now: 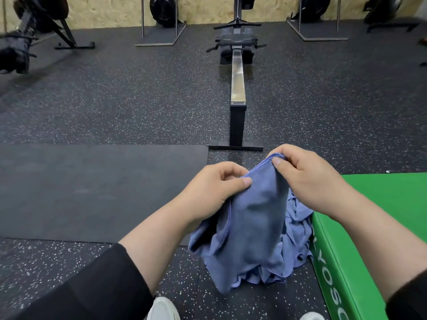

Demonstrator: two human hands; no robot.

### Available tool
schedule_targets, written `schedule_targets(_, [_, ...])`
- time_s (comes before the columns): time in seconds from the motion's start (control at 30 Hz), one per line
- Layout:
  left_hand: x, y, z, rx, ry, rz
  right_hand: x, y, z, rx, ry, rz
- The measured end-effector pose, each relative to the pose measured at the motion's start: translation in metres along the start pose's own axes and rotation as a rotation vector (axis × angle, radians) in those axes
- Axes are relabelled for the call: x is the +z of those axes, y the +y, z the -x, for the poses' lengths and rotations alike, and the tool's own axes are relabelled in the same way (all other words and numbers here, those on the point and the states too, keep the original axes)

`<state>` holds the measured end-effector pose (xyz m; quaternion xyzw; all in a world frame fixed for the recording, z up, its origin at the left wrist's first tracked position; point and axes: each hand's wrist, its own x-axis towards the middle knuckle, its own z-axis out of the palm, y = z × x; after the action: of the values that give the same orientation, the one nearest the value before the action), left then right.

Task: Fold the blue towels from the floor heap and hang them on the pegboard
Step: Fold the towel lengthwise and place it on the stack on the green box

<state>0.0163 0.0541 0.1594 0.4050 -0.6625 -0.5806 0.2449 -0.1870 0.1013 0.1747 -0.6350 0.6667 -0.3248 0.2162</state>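
A blue towel (254,218) hangs in front of me, held up by its top hem. My left hand (212,188) pinches the hem at its left end, thumb on the near side. My right hand (307,179) pinches the same hem a little higher and to the right. Below and behind the hanging towel lies the heap of blue towels (293,245) on the speckled rubber floor, pressed against a green box. The towel's lower end droops onto the heap and the floor. No pegboard is in view.
A green padded box (369,227) stands at my right. A dark mat (92,192) lies on the floor to the left. A rowing machine (238,88) stretches away straight ahead. More gym machines line the far wall. My white shoes (164,308) show at the bottom.
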Motion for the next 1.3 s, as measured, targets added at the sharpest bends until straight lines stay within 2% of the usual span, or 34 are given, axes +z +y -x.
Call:
schedule_targets(0.13, [0.004, 0.0, 0.001, 0.069, 0.114, -0.098, -0.001, -0.004, 0.003, -0.018, -0.07, -0.03])
schedule_targets(0.23, [0.001, -0.001, 0.001, 0.084, 0.125, -0.132, -0.001, -0.007, 0.005, -0.031, -0.089, -0.008])
schedule_targets(0.4, [-0.008, -0.002, 0.006, 0.049, 0.07, -0.148, 0.0, -0.01, 0.006, -0.026, 0.074, -0.004])
schedule_targets(0.53, [-0.016, -0.001, 0.01, 0.018, 0.073, -0.289, -0.001, -0.011, 0.006, -0.018, 0.196, 0.006])
schedule_targets(0.73, [-0.019, -0.004, 0.016, -0.004, 0.044, -0.216, -0.003, -0.006, 0.008, 0.003, 0.246, -0.009])
schedule_targets(0.87, [-0.028, -0.008, 0.016, -0.049, 0.075, -0.418, -0.004, -0.002, 0.009, 0.032, 0.282, -0.014])
schedule_targets(1.03, [-0.054, -0.024, 0.012, -0.227, 0.199, -0.81, -0.009, 0.006, 0.012, 0.073, 0.296, 0.005])
schedule_targets(1.1, [-0.064, -0.026, 0.014, -0.307, 0.191, -0.899, -0.012, 0.011, 0.014, 0.101, 0.304, 0.029])
schedule_targets(1.2, [-0.072, -0.028, 0.017, -0.41, 0.113, -0.736, -0.016, 0.02, 0.017, 0.176, 0.293, 0.076])
schedule_targets(1.3, [-0.071, -0.024, 0.019, -0.357, 0.241, -0.465, -0.017, 0.03, 0.021, 0.231, 0.244, 0.097])
